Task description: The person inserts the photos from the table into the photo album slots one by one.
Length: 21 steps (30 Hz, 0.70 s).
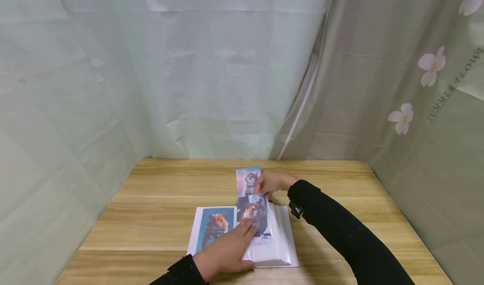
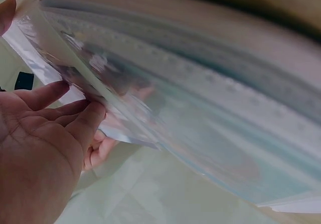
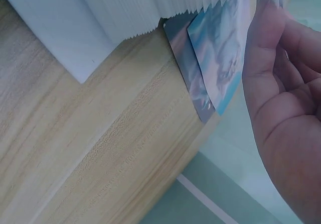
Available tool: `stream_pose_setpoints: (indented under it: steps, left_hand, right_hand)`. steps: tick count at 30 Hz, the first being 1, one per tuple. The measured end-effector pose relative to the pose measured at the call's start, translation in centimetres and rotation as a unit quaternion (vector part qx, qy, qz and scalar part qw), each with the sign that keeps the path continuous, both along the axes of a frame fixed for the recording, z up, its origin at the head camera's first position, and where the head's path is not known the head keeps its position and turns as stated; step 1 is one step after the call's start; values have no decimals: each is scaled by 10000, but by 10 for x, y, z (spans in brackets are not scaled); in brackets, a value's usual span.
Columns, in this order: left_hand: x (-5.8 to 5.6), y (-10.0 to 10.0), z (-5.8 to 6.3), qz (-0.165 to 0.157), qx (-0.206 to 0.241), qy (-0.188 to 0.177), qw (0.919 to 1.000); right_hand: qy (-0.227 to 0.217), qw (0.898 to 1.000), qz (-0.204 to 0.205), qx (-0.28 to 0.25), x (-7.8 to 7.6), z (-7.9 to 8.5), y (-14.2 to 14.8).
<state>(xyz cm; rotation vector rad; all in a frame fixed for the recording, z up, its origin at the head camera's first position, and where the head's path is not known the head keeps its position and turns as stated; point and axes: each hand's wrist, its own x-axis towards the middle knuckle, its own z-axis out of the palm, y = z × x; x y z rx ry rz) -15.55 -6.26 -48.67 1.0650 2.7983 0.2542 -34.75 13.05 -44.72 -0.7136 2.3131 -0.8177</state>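
Note:
A photo album (image 1: pixel 293 251) lies spread on the table, its clear-sleeved pages stacked on the right half. On the top sleeve is a hamster photo card (image 1: pixel 258 213), the lower part inside the plastic. My right hand (image 1: pixel 274 181) pinches at this card's upper edge, thumb and fingertips together; in the right wrist view the hand (image 3: pixel 281 68) is at the page tops. My left hand (image 1: pixel 232 247) rests across the album, extended fingers on the sleeve over the card's lower part. The left wrist view shows the left hand's fingers (image 2: pixel 93 117) against the glossy sleeve.
Beyond the album's top edge lies a kitten card (image 1: pixel 249 181), overlapping a darker card (image 3: pixel 193 68) in the right wrist view. Another hamster picture (image 1: pixel 216 225) fills the album's left page. A wooden table (image 1: pixel 151 209) carries everything, with pale curtains (image 1: pixel 211 87) around it.

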Motion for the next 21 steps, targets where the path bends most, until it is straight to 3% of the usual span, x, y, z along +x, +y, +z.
stream_pose_setpoints:
  steps: [11, 21]
  left_hand:
    - [-1, 0, 0, 6, -4, -92, 10000]
    - [-2, -1, 0, 7, -61, -74, 10000]
  right_hand:
    - [-88, 9999, -74, -21, 3, 0, -1]
    - [513, 9982, 279, -124, 2, -7, -6]
